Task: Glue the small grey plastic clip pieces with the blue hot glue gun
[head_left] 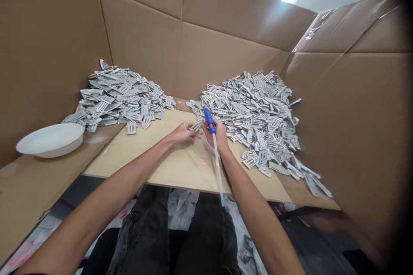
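head view: right hand [220,136] grips a blue tool [209,120] with a clear tube [218,172], fingers wrapped tight. left hand [182,132] pinches one grey piece [195,126] at the near edge of the right pile [254,107]. looks like tool-to-piece work; next calls for steady aim. no readable writing.

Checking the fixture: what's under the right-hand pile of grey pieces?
The right pile rests on a light wooden board, with its outer edge spilling onto brown cardboard. The surface beneath the heap's middle is covered.
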Available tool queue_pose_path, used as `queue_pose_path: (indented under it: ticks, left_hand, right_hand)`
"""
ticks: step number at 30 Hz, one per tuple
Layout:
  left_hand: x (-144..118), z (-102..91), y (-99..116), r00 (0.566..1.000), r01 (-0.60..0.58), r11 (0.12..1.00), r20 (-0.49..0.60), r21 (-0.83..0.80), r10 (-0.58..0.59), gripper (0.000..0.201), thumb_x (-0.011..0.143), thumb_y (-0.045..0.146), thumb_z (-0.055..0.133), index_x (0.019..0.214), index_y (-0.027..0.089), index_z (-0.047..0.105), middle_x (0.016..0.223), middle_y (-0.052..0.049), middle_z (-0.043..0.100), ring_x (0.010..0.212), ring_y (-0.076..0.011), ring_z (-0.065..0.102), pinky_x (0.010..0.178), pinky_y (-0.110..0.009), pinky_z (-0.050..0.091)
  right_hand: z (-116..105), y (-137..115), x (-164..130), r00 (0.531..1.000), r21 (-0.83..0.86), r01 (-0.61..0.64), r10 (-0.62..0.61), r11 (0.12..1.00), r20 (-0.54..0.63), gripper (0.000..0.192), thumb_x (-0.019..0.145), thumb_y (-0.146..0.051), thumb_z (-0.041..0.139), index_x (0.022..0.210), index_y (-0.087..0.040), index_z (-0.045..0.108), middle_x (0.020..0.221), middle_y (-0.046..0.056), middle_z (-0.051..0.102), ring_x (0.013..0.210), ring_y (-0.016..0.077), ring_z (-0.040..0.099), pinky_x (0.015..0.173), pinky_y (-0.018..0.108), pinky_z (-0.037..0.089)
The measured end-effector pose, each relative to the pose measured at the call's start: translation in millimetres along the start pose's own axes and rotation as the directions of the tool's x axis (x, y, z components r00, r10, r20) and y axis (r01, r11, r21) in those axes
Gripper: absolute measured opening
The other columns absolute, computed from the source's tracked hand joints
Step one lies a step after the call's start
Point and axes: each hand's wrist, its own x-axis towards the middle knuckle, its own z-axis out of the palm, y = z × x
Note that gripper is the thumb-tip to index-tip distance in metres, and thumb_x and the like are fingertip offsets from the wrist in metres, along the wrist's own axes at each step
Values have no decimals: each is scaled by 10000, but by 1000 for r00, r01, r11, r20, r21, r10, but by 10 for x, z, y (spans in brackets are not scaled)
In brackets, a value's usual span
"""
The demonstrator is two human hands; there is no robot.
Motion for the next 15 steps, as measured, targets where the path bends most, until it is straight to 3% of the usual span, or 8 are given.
queue_pose_path:
  ticks: [6, 15]
  left_hand:
    - [6, -8, -1, 999, -37, 995, 40, 98, 33, 101, 712, 49, 711, 794, 107, 711, 690, -39, 694, 552, -92, 562, 569, -222, 429]
    - [68, -26, -101, 998, -36, 999, 57, -12, 37, 55, 762, 57, 716, 804, 91, 707, 738, -79, 714, 584, -112, 605, 561, -223, 484]
  right_hand:
    - [21, -52, -28, 1000, -29, -9, 10, 1000, 15, 289, 927, -509, 612, 849, -245, 523, 735, -15, 626, 639, 160, 501, 655, 283, 416]
    - [41, -134, -62, 999, 19, -33, 33, 999, -13, 280, 940, -503, 604, 865, -241, 538, 748, -12, 646, 633, 163, 521, 668, 292, 421]
